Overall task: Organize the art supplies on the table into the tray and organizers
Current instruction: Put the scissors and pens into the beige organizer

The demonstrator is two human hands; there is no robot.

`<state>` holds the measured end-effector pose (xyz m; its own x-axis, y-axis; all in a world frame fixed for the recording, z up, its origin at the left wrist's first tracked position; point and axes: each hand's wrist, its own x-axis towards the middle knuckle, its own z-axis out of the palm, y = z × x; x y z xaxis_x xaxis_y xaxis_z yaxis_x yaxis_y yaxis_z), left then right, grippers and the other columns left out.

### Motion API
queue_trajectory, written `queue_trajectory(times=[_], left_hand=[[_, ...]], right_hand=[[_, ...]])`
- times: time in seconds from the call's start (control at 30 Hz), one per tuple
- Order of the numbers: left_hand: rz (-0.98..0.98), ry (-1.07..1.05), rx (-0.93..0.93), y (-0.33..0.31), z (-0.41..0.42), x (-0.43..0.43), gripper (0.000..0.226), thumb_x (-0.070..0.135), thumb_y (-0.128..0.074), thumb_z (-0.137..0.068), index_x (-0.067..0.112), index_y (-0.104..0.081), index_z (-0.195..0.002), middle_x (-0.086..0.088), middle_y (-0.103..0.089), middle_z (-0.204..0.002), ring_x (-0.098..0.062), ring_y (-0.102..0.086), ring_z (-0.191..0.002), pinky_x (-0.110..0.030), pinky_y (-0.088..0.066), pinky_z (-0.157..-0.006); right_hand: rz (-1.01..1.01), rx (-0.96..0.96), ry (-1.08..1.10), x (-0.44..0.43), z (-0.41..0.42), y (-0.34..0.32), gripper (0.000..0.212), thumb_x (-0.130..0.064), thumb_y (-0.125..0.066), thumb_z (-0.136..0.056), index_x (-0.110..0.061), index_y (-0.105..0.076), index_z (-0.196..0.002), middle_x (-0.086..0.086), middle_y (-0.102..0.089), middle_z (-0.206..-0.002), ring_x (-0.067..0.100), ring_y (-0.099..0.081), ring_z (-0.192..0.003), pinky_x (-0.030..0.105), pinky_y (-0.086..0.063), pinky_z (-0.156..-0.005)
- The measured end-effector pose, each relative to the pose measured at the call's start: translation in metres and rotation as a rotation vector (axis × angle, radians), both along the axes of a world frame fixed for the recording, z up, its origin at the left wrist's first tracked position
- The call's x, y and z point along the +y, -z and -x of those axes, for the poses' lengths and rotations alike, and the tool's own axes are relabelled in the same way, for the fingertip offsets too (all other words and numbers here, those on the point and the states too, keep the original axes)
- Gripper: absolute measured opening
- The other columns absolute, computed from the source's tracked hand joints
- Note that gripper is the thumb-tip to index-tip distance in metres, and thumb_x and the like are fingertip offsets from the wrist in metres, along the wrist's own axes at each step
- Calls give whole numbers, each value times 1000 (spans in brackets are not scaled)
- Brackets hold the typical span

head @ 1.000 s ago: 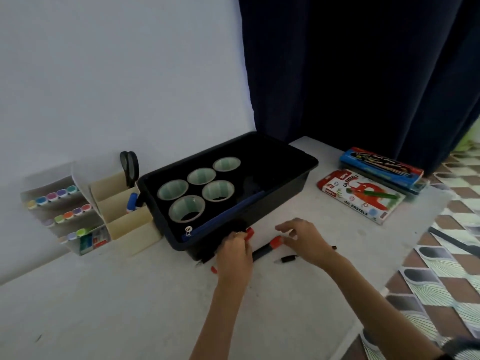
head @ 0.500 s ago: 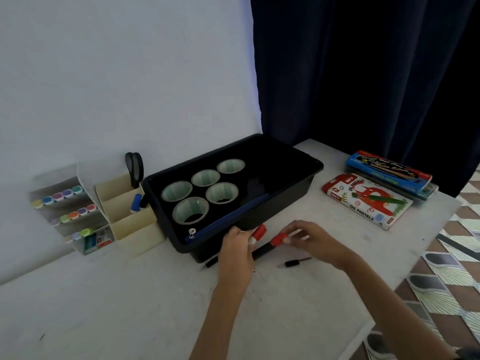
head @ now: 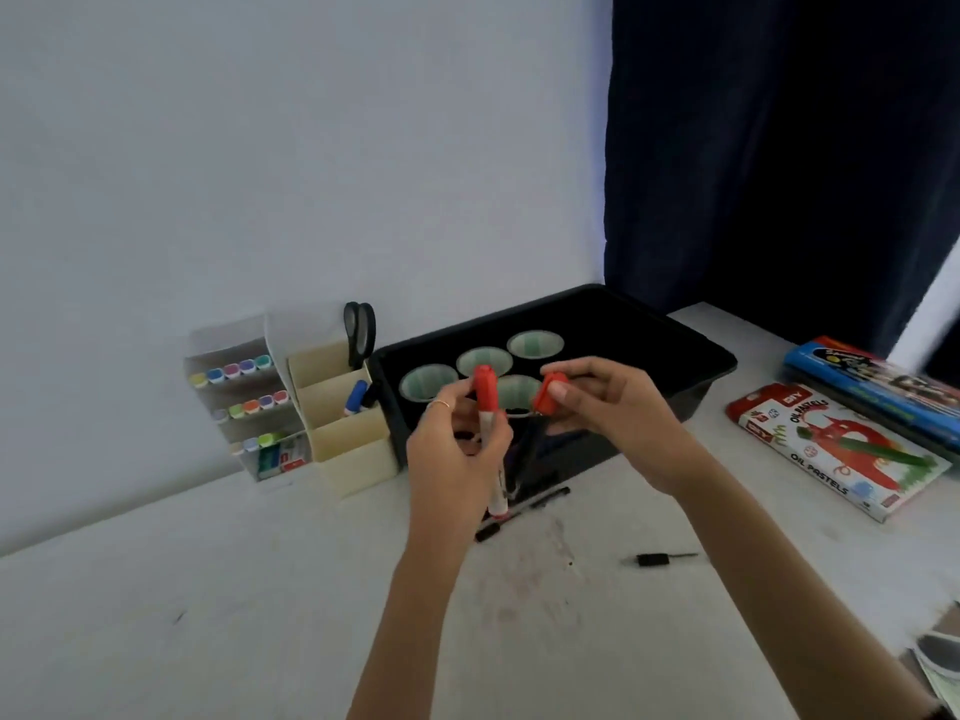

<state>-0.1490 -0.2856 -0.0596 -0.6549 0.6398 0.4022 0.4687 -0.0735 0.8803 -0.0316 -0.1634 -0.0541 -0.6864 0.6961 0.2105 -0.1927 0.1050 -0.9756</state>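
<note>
My left hand (head: 457, 454) grips a white marker with a red cap (head: 488, 407), held upright above the table. My right hand (head: 613, 407) pinches a second red-capped marker (head: 548, 394) whose dark body hangs down behind my fingers. Both hands hover just in front of the black tray (head: 691, 345), which holds several pale green paper cups (head: 535, 343). A black pen (head: 519, 511) lies on the table under my hands. The cream organizer (head: 353, 449) stands left of the tray with a blue marker (head: 356, 397) and black scissors (head: 359, 327) in it.
A white rack of coloured markers (head: 239, 402) stands at the far left by the wall. An oil pastels box (head: 831, 449) and a blue box (head: 872, 387) lie at the right. A small black pen piece (head: 660, 559) lies on the table. A dark curtain hangs behind.
Both hands have lifted off the table, each raising a red-capped marker up in front of the tray. The black pen stays on the table.
</note>
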Motion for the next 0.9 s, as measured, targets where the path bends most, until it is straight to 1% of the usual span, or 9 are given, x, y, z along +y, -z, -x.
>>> queue_trajectory(times=[0.2,0.3,0.37,0.43,0.5,0.63,0.77,0.83,0.9], left_hand=[[-111,-112,-26,-20,35,-20,19,18,-67,-86,15,-63,-104,11,-65,-83,4,-61,-74,-8,-47,-65],[-139,-228,-55,-24,56,-30,20,18,-70,-83,15,-63,-101,7,-67,-85,-4,-65,-77,-15,-51,-67],[-173,-270,-63,-27,68,-37,22,12,-71,-81,22,-60,-98,5,-67,-88,-10,-67,-78,-18,-52,-70],[-188,-316,-25,-32,77,-45,30,7,-69,-81,28,-55,-96,6,-65,-86,-4,-65,-75,-12,-50,-69],[-179,-356,17,-33,87,-52,30,3,-68,-81,23,-54,-99,5,-65,-87,-1,-65,-75,-7,-47,-67],[-155,-411,30,-28,109,-56,25,-2,-66,-81,11,-56,-99,4,-63,-86,3,-64,-75,-7,-49,-66],[-149,-434,39,-20,121,-52,25,-3,-65,-82,14,-55,-96,10,-60,-85,0,-64,-79,-9,-51,-73],[-136,-428,64,-13,128,-48,24,-4,-64,-83,14,-54,-96,6,-60,-86,2,-64,-79,-7,-49,-73],[-84,-434,98,-4,138,-44,20,-4,-63,-84,11,-54,-94,-1,-61,-86,-8,-66,-83,-14,-53,-77]], right_hand=[[-33,37,-84,-10,57,-22,34,1,-67,-80,-3,-62,-113,21,-69,-97,28,-69,-90,33,-59,-75],[-72,71,-113,-18,85,-27,31,2,-69,-79,-6,-63,-109,21,-69,-96,29,-68,-91,33,-58,-77],[-111,76,-102,-23,102,-30,28,3,-69,-80,-7,-64,-105,19,-69,-95,28,-69,-89,30,-57,-76],[-127,78,-79,-26,119,-31,25,3,-70,-79,-7,-65,-102,18,-68,-94,28,-69,-89,31,-58,-78],[-166,73,-46,-28,135,-29,23,1,-72,-77,-9,-66,-97,13,-70,-91,25,-69,-87,32,-57,-81],[-259,61,-10,-32,162,-23,20,1,-73,-76,-11,-66,-90,7,-71,-87,17,-69,-83,21,-54,-79],[-382,8,16,-33,188,-8,17,-4,-74,-77,-10,-67,-91,1,-71,-87,11,-67,-83,18,-52,-80],[-454,-51,37,-33,199,0,17,-7,-75,-77,-11,-67,-92,-3,-70,-87,6,-64,-84,10,-47,-80],[-497,-87,34,-33,210,7,18,-7,-75,-76,-11,-68,-92,-4,-69,-87,1,-62,-84,1,-40,-76]])
